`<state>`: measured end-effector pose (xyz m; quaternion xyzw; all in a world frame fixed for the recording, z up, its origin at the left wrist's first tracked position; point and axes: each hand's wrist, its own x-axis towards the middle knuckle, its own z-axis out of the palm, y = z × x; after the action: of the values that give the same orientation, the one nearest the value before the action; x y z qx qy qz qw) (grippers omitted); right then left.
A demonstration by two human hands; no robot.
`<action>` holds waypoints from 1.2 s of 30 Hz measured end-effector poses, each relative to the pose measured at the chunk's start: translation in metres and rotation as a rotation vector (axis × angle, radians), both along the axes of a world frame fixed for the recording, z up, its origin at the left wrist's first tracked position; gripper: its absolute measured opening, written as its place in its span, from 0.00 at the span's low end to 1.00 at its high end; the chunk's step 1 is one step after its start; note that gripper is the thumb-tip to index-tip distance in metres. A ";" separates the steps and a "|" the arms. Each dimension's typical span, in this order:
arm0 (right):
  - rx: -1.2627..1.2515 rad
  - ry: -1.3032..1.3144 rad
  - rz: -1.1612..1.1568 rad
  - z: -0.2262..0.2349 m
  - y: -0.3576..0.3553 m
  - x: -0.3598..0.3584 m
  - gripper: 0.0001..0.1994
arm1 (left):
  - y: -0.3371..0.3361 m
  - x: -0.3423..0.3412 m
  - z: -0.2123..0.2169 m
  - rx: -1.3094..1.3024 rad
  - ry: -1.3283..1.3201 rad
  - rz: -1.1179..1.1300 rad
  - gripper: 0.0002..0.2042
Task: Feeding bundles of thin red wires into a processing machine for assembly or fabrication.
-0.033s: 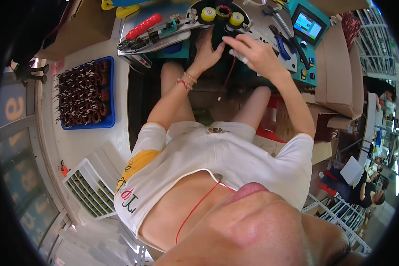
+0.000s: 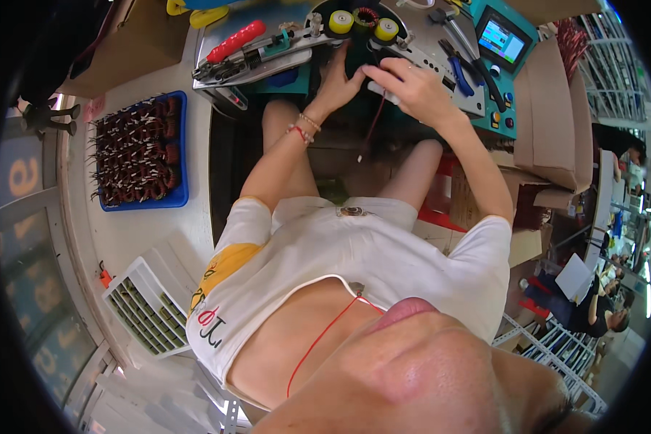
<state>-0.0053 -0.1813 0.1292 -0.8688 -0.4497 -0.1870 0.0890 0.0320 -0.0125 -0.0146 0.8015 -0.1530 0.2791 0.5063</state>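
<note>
Left hand: we see the left hand at upper centre of the frame, palm down on the dark area under the winding machine's rollers; the fingertips are hidden from us, so we cannot tell whether its grip is closed on anything.
Right hand: the right hand sits just right of the left, fingers curled; its grip is clenched around a small white cylinder that pokes out toward the left hand.
Wire: a thin dark red wire hangs down from under the right hand, its end loose above the lap.
Machine: a grey winding machine fills the top centre of the frame, with two yellow rollers and a copper-wound toroid coil between them, just above both hands.
Control box: a teal control box with a lit screen stands at upper right, right of the machine.
Pliers: blue-handled pliers lie on the machine plate, near the right hand.
Red-handled tool: a red-handled tool lies at upper left of the machine, well apart from the hands.
Tray: a blue tray of wound coils rests on the white worktop at left of frame.
White crate: a white slotted crate sits at lower left.
Wrist: a red bead bracelet circles the left wrist.
</note>
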 end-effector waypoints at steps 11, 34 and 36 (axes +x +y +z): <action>0.160 0.887 -0.260 0.096 0.027 0.147 0.18 | 0.011 -0.089 0.098 -0.954 0.853 -0.555 0.22; -0.094 0.303 0.106 0.069 0.018 0.056 0.26 | 0.024 0.006 0.001 -0.132 0.268 -0.327 0.29; -0.305 -0.029 0.140 0.021 0.026 0.016 0.21 | 0.016 0.015 -0.017 -0.191 0.359 -0.356 0.26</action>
<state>0.0106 -0.1553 0.1500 -0.8360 -0.5336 -0.1224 -0.0377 0.0472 0.0035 -0.0316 0.7471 -0.1725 0.0523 0.6398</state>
